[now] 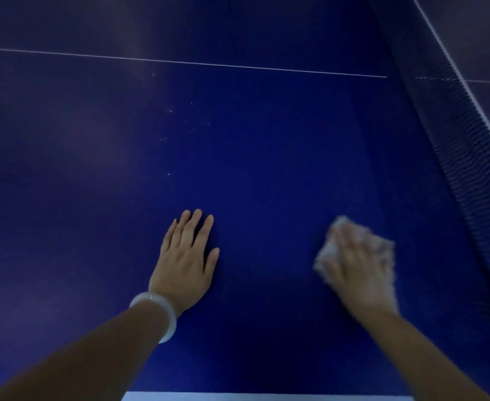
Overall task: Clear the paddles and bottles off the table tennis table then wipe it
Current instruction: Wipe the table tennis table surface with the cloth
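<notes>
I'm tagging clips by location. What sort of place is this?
Probably a games room or sports hall: a blue table tennis table with a white line and net.

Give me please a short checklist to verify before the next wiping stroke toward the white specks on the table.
1. Cloth under the right hand: ok, though blurred.
2. Left hand flat on the table, fingers straight, holding nothing: ok.
3. Paddles and bottles off the visible surface: ok; the rest of the table is out of view.
4. White specks removed: not ok, they lie ahead of the left hand.
5. Net clear of the cloth: ok, it is apart on the right.
6. Cloth damp or dry: cannot tell.
</notes>
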Demonstrator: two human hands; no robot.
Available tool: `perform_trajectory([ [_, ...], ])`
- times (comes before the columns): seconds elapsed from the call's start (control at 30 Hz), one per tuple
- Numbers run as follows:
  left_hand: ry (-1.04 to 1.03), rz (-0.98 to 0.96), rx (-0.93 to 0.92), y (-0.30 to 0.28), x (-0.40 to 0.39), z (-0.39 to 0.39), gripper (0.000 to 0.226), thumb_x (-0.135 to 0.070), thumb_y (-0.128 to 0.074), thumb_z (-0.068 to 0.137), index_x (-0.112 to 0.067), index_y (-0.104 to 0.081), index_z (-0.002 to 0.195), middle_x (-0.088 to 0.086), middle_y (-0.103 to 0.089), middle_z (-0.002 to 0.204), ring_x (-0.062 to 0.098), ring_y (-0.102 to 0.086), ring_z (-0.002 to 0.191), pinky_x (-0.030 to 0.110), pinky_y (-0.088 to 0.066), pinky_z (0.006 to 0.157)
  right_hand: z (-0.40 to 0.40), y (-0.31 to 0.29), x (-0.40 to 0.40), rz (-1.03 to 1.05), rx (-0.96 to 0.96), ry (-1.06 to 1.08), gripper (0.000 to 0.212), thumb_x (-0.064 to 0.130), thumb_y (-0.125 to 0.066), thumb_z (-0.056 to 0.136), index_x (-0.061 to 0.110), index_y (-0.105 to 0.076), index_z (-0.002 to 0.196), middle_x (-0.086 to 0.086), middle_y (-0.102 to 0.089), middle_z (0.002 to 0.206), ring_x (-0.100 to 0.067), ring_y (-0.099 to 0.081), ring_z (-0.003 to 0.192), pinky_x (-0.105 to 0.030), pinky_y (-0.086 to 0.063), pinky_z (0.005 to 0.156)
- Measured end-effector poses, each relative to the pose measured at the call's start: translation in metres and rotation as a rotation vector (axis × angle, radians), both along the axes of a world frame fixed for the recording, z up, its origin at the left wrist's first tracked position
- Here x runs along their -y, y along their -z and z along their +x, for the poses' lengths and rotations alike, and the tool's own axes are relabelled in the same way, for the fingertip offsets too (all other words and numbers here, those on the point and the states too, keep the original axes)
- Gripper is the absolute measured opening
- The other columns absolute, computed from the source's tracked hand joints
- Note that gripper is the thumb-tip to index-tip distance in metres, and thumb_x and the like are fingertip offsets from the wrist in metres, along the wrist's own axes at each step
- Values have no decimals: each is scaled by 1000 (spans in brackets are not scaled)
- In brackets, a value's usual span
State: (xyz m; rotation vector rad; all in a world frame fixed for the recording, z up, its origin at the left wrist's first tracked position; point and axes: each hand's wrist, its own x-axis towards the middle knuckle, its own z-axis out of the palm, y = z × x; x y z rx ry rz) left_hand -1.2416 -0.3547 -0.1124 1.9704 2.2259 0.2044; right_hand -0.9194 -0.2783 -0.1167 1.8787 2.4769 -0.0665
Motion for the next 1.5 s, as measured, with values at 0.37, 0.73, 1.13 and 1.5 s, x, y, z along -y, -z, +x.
perform_trajectory([
  [0.37, 18, -10, 24, -2, 3, 1, 63, -47, -14, 100, -17, -13, 155, 8, -9, 163, 23, 1, 151, 42, 0, 123, -151, -8, 117, -97, -63, -46, 63, 54, -21, 100, 21, -26, 153, -2, -13, 163, -28, -10, 151, -62, -11, 115],
  [0.73, 40, 156, 217, -11, 6, -120, 62, -45, -32, 98, -9, -37, 148, 9, -25, 158, 23, -14, 149, 39, -12, 120, -164, -2, 116, -84, -19, 90, 64, 56, -13, 100, 22, -27, 153, 0, -12, 164, -26, -13, 150, -61, -15, 115],
  [1.13, -171, 40, -27, 0, -29, -220, 72, -52, -19, 98, -6, -19, 154, 19, -15, 160, 31, -7, 150, 44, -5, 123, -233, -4, 96, -64, -21, -240, 60, 52, -21, 102, 22, -24, 154, -1, -12, 164, -27, -15, 150, -58, -17, 115],
  [1.5, -165, 16, -79, -1, -30, -223, 73, -52, -11, 98, -5, -23, 153, 19, -21, 159, 32, -13, 149, 46, -12, 122, -337, -11, 52, -35, -68, 108, 64, 48, -32, 100, 19, -16, 155, -10, -20, 161, -35, -25, 146, -58, -17, 112],
])
